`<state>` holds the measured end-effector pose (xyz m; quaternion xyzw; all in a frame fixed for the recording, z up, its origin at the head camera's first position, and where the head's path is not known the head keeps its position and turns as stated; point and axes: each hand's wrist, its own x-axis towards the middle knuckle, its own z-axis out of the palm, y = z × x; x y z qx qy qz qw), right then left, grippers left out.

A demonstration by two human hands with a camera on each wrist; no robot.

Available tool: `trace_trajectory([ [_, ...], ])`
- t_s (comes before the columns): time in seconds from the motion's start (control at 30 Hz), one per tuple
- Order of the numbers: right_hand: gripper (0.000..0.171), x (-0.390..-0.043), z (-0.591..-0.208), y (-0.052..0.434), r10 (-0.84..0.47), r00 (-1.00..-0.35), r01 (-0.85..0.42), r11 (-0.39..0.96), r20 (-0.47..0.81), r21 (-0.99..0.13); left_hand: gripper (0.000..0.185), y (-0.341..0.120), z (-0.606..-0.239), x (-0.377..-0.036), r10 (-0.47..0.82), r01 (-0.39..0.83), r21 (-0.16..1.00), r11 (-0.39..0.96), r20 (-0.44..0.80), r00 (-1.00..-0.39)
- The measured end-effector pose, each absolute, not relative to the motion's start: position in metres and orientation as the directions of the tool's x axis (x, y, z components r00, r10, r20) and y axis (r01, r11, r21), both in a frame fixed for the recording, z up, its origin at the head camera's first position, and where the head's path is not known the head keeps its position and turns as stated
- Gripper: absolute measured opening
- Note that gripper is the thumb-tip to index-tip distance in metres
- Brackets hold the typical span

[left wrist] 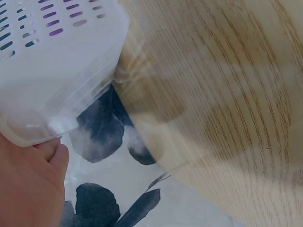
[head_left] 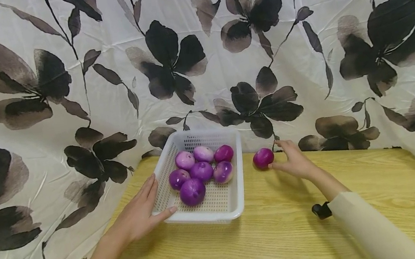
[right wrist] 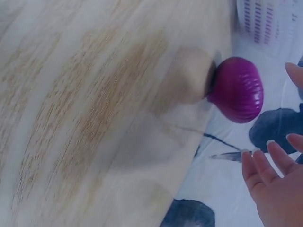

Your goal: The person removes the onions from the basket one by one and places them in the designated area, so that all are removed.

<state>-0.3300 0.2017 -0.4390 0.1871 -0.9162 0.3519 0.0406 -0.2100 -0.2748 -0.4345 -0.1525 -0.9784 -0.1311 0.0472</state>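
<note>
A white perforated plastic basket [head_left: 215,214] holds several purple onions [head_left: 193,192], some paler than others. My left hand [head_left: 136,214] grips the basket's near left corner, thumb over the front rim and fingers along the left side; in the left wrist view the fingers [left wrist: 54,153] are partly hidden beneath the rim. One more purple onion [head_left: 263,158] lies on the table to the right of the basket. Close by on its right is my right hand [head_left: 295,161], thumb and fingers spread. The right wrist view shows a gap between this onion [right wrist: 238,90] and the fingers [right wrist: 265,168].
Everything stands on a light wood-grain table [head_left: 286,233]. A white cloth [head_left: 205,112] with dark flower prints hangs behind the table and along its left side. The loose onion lies near the table's back edge. Small black devices [head_left: 321,211] are strapped at both wrists.
</note>
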Motion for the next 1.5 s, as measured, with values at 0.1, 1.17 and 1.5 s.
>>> trace_trajectory([
  [0.1,0.084,-0.326,-0.436,0.202,-0.326,-0.923,-0.379,0.680,0.203,-0.627,0.112,-0.275,-0.434,-0.211,0.290,0.314,0.240,0.919,0.132,-0.948],
  [1.17,0.074,-0.281,-0.412,0.173,-0.449,-0.845,-0.520,0.569,0.290,-0.636,0.112,-0.273,-0.431,-0.211,0.285,0.307,0.249,0.918,0.124,-0.951],
  [1.5,0.069,-0.272,-0.415,0.160,-0.491,-0.815,-0.559,0.527,0.308,-0.640,0.111,-0.273,-0.431,-0.209,0.286,0.309,0.254,0.917,0.125,-0.950],
])
